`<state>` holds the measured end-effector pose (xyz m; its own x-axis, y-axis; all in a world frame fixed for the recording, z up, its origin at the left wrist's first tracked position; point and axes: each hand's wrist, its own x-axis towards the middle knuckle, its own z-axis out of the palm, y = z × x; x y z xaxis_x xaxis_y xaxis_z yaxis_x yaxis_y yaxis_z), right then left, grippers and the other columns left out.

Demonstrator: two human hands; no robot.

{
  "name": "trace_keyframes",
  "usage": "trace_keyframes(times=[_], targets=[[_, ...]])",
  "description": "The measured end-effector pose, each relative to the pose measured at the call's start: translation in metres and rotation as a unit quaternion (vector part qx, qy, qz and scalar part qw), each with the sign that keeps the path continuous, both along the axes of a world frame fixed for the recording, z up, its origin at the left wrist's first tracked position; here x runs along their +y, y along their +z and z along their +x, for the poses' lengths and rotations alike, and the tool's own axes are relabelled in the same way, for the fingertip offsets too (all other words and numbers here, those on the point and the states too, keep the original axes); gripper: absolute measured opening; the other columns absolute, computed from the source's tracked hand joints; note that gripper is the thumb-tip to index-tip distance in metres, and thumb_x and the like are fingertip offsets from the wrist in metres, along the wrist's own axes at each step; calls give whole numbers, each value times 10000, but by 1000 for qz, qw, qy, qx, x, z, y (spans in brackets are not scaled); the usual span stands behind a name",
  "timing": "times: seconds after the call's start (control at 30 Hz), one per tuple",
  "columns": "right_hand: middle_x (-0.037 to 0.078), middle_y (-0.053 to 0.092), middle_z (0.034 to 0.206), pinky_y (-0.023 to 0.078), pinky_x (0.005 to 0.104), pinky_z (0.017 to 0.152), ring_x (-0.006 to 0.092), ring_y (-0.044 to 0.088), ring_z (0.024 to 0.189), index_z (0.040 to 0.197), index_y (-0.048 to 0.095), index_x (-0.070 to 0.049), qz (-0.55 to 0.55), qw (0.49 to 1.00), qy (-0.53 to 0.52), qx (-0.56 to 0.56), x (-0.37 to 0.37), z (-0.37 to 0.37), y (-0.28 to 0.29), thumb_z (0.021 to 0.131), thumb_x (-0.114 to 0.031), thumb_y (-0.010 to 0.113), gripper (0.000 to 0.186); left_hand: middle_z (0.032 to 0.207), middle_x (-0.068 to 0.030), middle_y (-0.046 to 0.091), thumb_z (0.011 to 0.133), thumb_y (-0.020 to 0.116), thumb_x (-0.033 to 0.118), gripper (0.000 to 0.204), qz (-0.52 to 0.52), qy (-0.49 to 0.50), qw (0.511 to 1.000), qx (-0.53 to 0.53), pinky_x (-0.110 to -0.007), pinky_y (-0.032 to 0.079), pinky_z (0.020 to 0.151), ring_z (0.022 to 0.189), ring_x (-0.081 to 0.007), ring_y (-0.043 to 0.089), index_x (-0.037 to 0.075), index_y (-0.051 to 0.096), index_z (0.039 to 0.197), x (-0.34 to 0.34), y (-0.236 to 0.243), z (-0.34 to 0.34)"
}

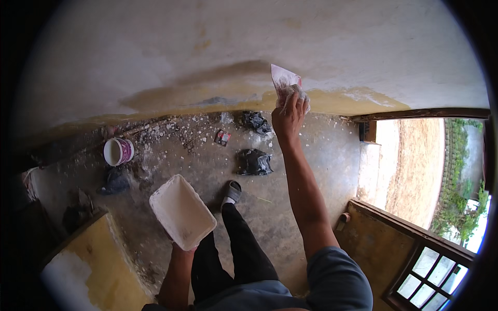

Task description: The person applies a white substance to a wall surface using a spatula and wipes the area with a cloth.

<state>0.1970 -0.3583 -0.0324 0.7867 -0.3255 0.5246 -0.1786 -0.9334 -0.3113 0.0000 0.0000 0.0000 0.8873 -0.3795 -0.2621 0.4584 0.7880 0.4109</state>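
Note:
My right hand [290,116], reaching up and forward, grips a putty knife [282,76] with a wide, flat blade smeared with whitish paste. Whitish material, perhaps a rag or bag, wraps the grip around my fingers. The blade lies against the wall [207,46], which has pale coating above a bare yellowish band. Low at the left, my left hand [184,250] holds a white rectangular tub [182,210] at its near end, with most of the fingers hidden under it. Its inside looks coated white; how much paste it holds I cannot tell.
On the floor are a white and purple bucket [119,152], two black plastic bags [255,161] [255,122], a small red packet [223,137] and scattered white debris. A doorway [415,166] opens at the right, beside a paned window [431,277]. A low yellow wall [98,259] stands at lower left.

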Motion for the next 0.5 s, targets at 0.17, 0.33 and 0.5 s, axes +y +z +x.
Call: trace_keyframes(times=[0.17,0.33,0.5], targets=[[216,548,1232,409,529,933,414,511,1153,1127,599,-21,-147,967,40,-204,1,40,19,808,-115,693,345,1353,-106,526,846,772,356,836,148,67,987,-5,-376,538,934,1158,-208,585,98,309,1492,-18,-15,18],[206,458,1356,408,527,946,444,459,1220,1210,583,-106,-215,975,20,-55,-25,63,-46,814,-128,677,408,1355,-101,526,896,718,325,746,105,34,993,39,-400,526,956,1170,-216,579,100,323,1486,-11,-14,12],[166,528,1315,403,526,958,423,488,1192,1172,614,-99,-155,987,29,-4,-16,-2,-75,804,-149,710,383,1368,-105,519,918,686,331,711,138,-7,990,-30,-432,521,961,1185,-226,574,104,325,1488,-15,4,26]])
